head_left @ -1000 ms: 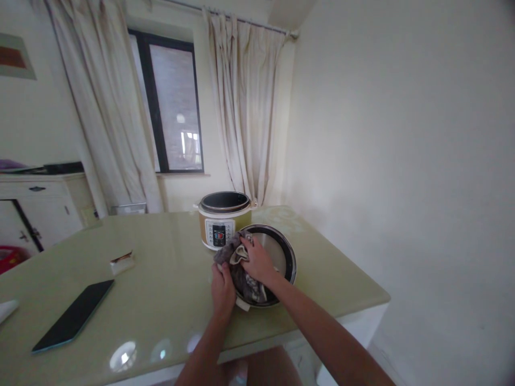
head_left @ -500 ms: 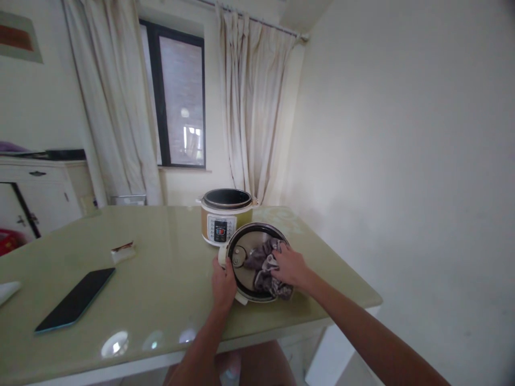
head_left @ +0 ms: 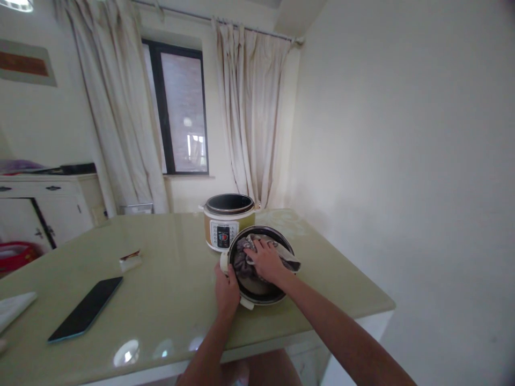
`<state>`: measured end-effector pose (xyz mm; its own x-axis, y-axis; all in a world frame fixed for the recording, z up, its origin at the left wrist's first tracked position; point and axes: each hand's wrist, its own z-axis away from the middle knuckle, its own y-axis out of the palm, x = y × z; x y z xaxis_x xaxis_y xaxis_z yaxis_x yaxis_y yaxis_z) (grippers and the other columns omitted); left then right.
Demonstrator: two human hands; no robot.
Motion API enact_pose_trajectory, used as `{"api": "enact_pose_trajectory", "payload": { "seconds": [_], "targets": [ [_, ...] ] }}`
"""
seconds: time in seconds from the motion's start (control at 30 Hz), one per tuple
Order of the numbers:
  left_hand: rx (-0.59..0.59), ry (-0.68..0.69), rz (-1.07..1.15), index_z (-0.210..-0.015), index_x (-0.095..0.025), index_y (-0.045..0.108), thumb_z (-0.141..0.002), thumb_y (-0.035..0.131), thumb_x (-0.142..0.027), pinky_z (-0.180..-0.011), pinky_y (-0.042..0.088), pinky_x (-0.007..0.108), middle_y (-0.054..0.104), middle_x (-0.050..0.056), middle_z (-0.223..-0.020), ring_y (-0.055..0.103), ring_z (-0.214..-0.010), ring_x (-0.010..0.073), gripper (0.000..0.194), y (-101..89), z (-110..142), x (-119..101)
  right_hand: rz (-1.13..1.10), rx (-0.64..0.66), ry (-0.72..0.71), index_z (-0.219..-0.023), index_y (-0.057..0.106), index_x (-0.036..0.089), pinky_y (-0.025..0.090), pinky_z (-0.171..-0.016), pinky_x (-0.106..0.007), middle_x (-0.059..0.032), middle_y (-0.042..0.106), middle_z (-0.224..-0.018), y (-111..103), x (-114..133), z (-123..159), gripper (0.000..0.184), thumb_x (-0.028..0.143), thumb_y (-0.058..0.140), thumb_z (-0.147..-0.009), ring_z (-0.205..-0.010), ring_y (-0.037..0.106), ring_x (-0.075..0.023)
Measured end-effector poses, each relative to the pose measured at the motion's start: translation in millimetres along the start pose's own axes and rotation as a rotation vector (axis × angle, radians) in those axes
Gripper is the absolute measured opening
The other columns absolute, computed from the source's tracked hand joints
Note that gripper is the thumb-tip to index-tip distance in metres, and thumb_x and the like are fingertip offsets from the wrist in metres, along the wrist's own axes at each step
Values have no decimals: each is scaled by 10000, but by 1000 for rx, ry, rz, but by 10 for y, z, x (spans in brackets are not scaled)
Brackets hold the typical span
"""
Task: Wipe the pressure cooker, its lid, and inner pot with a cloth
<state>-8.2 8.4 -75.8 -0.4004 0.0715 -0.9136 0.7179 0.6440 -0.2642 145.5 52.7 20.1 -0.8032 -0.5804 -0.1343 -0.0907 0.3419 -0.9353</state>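
A round pressure cooker lid (head_left: 257, 292) is tilted up near the table's front edge, its metal inner side facing me. My left hand (head_left: 227, 289) grips the lid's left rim, beside its pale handle. In my right hand (head_left: 267, 261) is a bunched grey patterned cloth (head_left: 242, 262), pressed against the upper part of the lid's inner face. A loose end of the cloth hangs over the lid's right rim. Just behind the lid stands the white and gold electric pressure cooker (head_left: 229, 222), uncovered, its control panel toward me and partly covered by the lid.
The greenish glossy table (head_left: 169, 300) ends at a front edge close to me. A dark tablet or phone (head_left: 86, 309) lies on the left, with a small white packet (head_left: 131, 261) behind it. Something white (head_left: 16, 309) lies at the far left. A wall rises on the right.
My right hand has moved the cloth up and left across the lid, from its lower right side. My left hand keeps its hold on the rim. The view has tilted slightly upward.
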Motion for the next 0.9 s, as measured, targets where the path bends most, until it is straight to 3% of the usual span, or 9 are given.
{"api": "enact_pose_trajectory", "payload": {
  "seconds": [0.13,0.3,0.37,0.47,0.57,0.7,0.8,0.9],
  "targets": [
    [-10,22,-3,-1434,-132,478,-1054,395,-441,-888,548,386,723,180,-1239,717,-1087,282,497,10,-4,44,2,-65,208,-1410,615,237,388,-1084,-515,-174,513,-1507,-141,-248,-145,437,211,579,-975,-1338,448,-343],
    [-9,-2,-30,-1401,-112,503,-1062,386,-427,-914,540,381,708,209,-1251,703,-1145,291,478,29,-13,9,-9,-5,339,-1217,702,163,483,-939,-461,-202,575,-1345,-100,-342,247,329,348,612,-961,-1201,533,-341],
    [-9,-6,-43,-1402,-101,502,-1065,374,-428,-908,538,388,703,226,-1262,705,-1139,303,487,35,-18,-12,-14,45,314,-1162,724,169,500,-912,-438,-191,607,-1272,-35,-240,449,340,407,644,-933,-1164,557,-332],
    [-6,-1,-47,-1418,-123,502,-1061,389,-429,-879,544,373,720,205,-1243,715,-1117,301,483,38,-30,-8,-51,92,120,-1162,732,195,475,-1002,-466,-171,614,-1285,59,-11,580,400,463,718,-866,-1226,539,-343],
    [3,8,-55,-1414,-151,516,-1059,408,-420,-838,548,352,741,174,-1195,727,-1076,288,459,23,-47,20,-113,73,-24,-1206,716,218,450,-1052,-475,-158,598,-1326,109,170,437,427,452,734,-849,-1272,517,-342],
    [1,-10,-95,-1414,-133,514,-1063,413,-403,-794,541,364,736,192,-1202,737,-1006,287,454,-14,-62,29,-181,-8,-10,-1249,697,240,459,-1034,-446,-150,601,-1321,114,184,59,413,438,695,-887,-1248,536,-322],
    [-4,-51,-115,-1428,-112,488,-1062,427,-395,-762,534,370,744,194,-1149,740,-951,288,467,-30,-56,15,-209,-69,96,-1297,682,264,438,-1062,-459,-143,607,-1327,117,37,-128,422,424,682,-907,-1265,537,-325],
    [-9,-53,-112,-1408,-120,493,-1065,425,-403,-725,528,363,755,173,-1074,743,-920,285,449,-29,-46,18,-274,-111,295,-1499,552,294,424,-1085,-483,-153,598,-1375,89,-176,-146,596,414,673,-928,-1286,544,-337]
  ]
}}
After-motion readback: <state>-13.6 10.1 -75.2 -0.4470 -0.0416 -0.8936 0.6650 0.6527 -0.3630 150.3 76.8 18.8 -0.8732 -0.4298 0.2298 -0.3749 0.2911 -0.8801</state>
